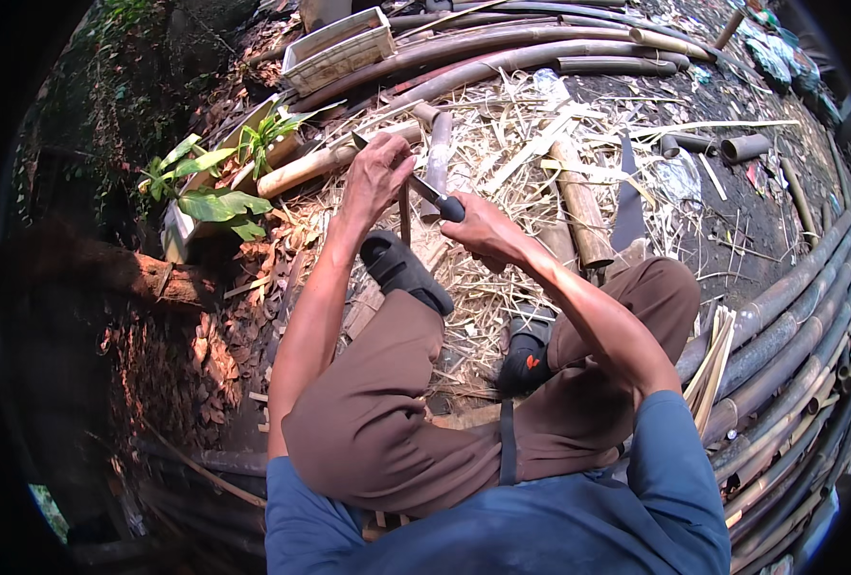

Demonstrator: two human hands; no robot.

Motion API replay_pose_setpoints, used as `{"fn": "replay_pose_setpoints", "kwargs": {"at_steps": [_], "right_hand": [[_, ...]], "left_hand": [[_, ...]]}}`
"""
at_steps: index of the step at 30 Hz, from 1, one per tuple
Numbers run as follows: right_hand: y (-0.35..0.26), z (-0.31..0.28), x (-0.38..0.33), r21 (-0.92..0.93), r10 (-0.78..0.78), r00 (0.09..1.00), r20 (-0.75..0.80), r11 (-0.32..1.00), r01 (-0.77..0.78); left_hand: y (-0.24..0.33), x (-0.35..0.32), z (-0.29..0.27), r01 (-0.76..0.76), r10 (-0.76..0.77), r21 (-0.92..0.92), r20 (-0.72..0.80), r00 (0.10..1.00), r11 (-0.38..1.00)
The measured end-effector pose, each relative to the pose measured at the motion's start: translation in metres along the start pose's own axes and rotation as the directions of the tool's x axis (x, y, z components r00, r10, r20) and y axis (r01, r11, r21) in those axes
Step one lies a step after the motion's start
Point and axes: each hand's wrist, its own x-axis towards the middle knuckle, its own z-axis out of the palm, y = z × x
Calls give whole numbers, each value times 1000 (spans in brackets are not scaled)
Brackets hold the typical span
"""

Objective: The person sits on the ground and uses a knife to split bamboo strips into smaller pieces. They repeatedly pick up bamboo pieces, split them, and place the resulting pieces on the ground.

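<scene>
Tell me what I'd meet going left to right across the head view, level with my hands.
Leafy green plant, left hand, right hand, brown bamboo length, grey blade, stacked bamboo poles.

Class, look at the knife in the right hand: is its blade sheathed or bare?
Bare, where it shows: the blade is uncovered between the left hand and the black handle gripped by the right hand.

Black knife handle [453,208], brown trousers [373,412], blue shirt [502,527], dark sandal [518,371] with orange mark [533,361], green leaves [216,203]

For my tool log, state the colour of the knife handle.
The knife handle is black, showing best in the head view.
</scene>
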Motion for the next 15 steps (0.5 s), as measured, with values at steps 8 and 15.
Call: {"fn": "replay_pose_setpoints", "kwargs": {"at_steps": [8,15], "right_hand": [[16,-29,31,-11,109,993,-36,994,-109],[37,-44,53,-64,113,992,-46,991,-116]], "left_hand": [[-17,53,36,-96,97,-9,55,994,995],[-39,73,66,-52,55,-81,36,998,995]]}}
